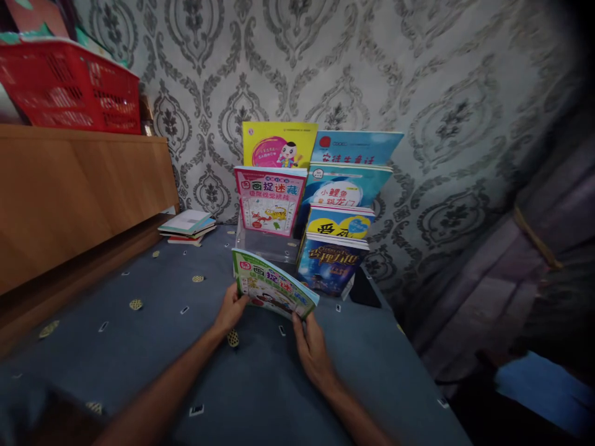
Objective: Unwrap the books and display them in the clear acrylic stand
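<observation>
Between my hands is a thin green-bordered picture book (274, 286), tilted, its cover facing me. My left hand (231, 308) grips its lower left edge, and my right hand (310, 344) pinches its lower right corner. Just beyond stands a clear stepped book stand (264, 246). On its left side a pink picture book (271, 201) leans in front of a yellow book (279, 144). The right side bears a blue book (357, 147), a teal book (346, 186), a yellow-and-blue book (340, 223) and, in front, a dark blue book (331, 266).
A small stack of books (188, 224) lies at the back left near a wooden cabinet (83, 192). On the cabinet sits a red plastic basket (69, 83). A flat black object (365, 290) lies right of the stand. Behind is a patterned wall (204, 111); a curtain (493, 297) hangs at right.
</observation>
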`<state>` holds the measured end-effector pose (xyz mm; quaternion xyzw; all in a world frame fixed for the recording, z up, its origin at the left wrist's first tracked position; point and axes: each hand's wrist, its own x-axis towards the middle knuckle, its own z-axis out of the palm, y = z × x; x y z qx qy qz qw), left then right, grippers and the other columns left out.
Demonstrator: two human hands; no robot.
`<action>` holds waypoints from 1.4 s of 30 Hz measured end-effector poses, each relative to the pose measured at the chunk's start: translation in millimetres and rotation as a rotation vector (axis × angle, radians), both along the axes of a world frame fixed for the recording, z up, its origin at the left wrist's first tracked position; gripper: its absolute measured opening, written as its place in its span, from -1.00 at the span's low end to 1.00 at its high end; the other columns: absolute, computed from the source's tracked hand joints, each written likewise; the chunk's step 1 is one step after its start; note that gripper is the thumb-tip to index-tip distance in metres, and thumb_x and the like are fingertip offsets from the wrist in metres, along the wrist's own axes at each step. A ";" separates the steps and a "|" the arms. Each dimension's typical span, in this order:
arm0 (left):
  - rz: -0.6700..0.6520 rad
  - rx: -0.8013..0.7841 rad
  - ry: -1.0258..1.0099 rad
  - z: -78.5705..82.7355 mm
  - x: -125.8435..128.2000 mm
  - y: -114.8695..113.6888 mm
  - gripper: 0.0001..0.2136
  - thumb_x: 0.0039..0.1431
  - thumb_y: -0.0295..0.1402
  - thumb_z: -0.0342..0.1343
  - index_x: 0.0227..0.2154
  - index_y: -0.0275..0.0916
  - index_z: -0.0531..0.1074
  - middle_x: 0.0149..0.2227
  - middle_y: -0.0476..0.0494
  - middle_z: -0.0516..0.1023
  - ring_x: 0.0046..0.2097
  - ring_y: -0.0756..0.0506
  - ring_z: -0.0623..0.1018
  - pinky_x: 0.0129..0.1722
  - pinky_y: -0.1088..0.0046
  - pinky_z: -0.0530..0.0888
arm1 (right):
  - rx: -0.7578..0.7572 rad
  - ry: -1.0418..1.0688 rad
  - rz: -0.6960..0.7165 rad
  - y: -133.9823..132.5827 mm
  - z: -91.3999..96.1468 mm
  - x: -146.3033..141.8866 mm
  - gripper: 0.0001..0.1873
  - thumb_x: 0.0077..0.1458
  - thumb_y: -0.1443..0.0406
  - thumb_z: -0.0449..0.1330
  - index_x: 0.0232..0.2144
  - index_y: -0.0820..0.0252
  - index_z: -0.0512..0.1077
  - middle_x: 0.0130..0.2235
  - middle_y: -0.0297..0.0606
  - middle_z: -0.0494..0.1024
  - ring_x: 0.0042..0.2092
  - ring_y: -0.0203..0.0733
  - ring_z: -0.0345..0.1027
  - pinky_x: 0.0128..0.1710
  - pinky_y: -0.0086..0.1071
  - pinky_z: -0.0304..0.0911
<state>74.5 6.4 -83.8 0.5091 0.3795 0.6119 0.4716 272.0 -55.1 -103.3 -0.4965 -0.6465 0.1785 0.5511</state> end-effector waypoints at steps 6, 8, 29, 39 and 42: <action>0.064 0.050 0.055 -5.0 0.0 1.4 -0.73 -0.11 -0.37 0.18 -0.27 -0.24 0.52 -0.20 -0.13 0.67 -0.09 -0.20 0.59 0.01 0.28 0.47 | 0.015 -0.139 -0.020 -6.1 9.8 3.9 -0.66 0.36 0.05 -0.02 -0.09 0.11 0.41 -0.15 -0.10 0.57 -0.07 0.02 0.49 0.00 -0.05 0.43; 0.059 0.051 0.067 -6.4 -0.6 1.7 -0.73 -0.11 -0.39 0.19 -0.26 -0.24 0.52 -0.19 -0.12 0.67 -0.08 -0.20 0.58 0.02 0.28 0.47 | 0.050 -0.179 -0.030 -7.0 16.1 4.6 -0.68 0.37 0.06 -0.04 -0.14 0.09 0.40 -0.19 -0.12 0.55 -0.10 0.00 0.48 -0.05 -0.08 0.43; -0.012 0.064 0.232 -3.0 -8.6 -1.3 -0.70 0.02 -0.46 0.17 -0.12 -0.26 0.48 -0.12 -0.17 0.62 -0.04 -0.20 0.56 0.08 0.27 0.44 | 0.104 -0.223 -0.048 -0.3 21.3 11.0 -0.67 0.38 0.04 -0.05 -0.36 0.04 0.31 -0.39 -0.28 0.45 -0.40 -0.12 0.35 -0.36 -0.25 0.35; 0.136 0.104 0.613 -14.9 -17.1 -0.1 -0.64 0.17 -0.32 0.08 0.04 -0.23 0.36 -0.25 -0.09 0.57 -0.30 -0.13 0.51 -0.22 0.33 0.47 | 0.192 -0.234 -0.044 0.5 22.8 12.1 -0.64 0.41 0.16 -0.05 -0.46 0.05 0.25 -0.42 -0.29 0.44 -0.38 -0.15 0.40 -0.36 -0.32 0.39; 0.187 0.139 0.619 -19.2 -16.8 1.4 -0.60 0.21 -0.28 0.04 0.10 -0.24 0.32 -0.24 -0.12 0.58 -0.28 -0.14 0.53 -0.20 0.30 0.48 | 0.215 -0.214 -0.026 6.6 21.3 12.9 -0.66 0.41 0.20 -0.04 -0.46 0.05 0.26 -0.39 -0.27 0.47 -0.31 -0.14 0.45 -0.28 -0.31 0.43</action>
